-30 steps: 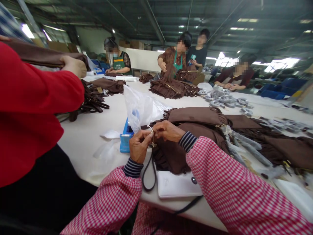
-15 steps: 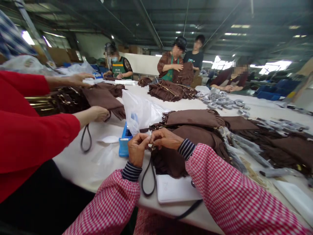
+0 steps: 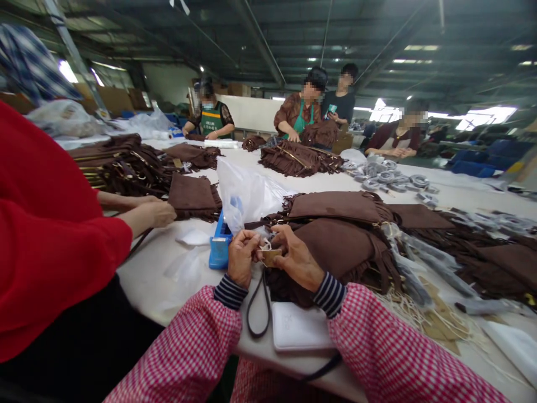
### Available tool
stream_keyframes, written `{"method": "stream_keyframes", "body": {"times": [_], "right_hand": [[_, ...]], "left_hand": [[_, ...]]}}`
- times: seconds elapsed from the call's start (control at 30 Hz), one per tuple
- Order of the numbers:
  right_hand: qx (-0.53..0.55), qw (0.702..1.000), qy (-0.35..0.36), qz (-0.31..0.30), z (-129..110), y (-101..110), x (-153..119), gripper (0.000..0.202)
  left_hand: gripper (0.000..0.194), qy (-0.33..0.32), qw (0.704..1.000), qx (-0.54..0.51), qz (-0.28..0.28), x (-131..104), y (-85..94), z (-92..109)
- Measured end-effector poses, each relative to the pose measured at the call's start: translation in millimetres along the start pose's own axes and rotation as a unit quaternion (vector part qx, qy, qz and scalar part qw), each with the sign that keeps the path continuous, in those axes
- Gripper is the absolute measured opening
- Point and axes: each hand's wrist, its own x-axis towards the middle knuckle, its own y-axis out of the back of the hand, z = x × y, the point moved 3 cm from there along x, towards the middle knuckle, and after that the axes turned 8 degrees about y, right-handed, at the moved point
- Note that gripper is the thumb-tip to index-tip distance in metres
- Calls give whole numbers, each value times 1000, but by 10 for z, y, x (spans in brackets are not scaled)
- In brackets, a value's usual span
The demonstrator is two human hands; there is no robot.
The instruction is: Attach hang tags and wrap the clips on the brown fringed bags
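Note:
My right hand (image 3: 298, 258) is closed on a small tan hang tag (image 3: 272, 258), gripping it between thumb and fingers. Close beside it, my left hand (image 3: 242, 257) pinches the white string (image 3: 266, 244) at the tag's upper left. Below them a dark wrist strap (image 3: 249, 319) hangs in a loop over the table edge. A brown fringed bag (image 3: 346, 252) lies just right of my hands, partly behind the right one. In front of it rests a white flat rectangular case (image 3: 297, 330).
A blue tape dispenser (image 3: 220, 251) and a clear plastic bag (image 3: 235, 193) stand left of my hands. More loose tags (image 3: 440, 322) lie to the right. A co-worker in a red sleeve (image 3: 62, 240) works close on the left. Brown bags (image 3: 297, 157) are piled farther back.
The tan tag now shows between my hands, and my right hand has opened out around it. The co-worker in red has drawn both hands back from the brown bag.

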Motion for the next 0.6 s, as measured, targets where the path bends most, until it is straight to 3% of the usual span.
{"method": "stream_keyframes", "body": {"times": [0.2, 0.3, 0.43, 0.6], "right_hand": [[-74, 996, 7, 39, -27, 92, -84, 61], [-76, 995, 30, 49, -29, 86, -79, 64], [-124, 986, 99, 47, -43, 89, -24, 74], [-139, 985, 101, 29, -21, 94, 19, 82]], "left_hand": [[34, 21, 999, -36, -31, -26, -16, 27], [36, -9, 997, 40, -68, -27, -18, 41], [25, -52, 976, 167, -133, -28, -25, 60], [23, -70, 979, 168, -86, -10, 14, 122]]}}
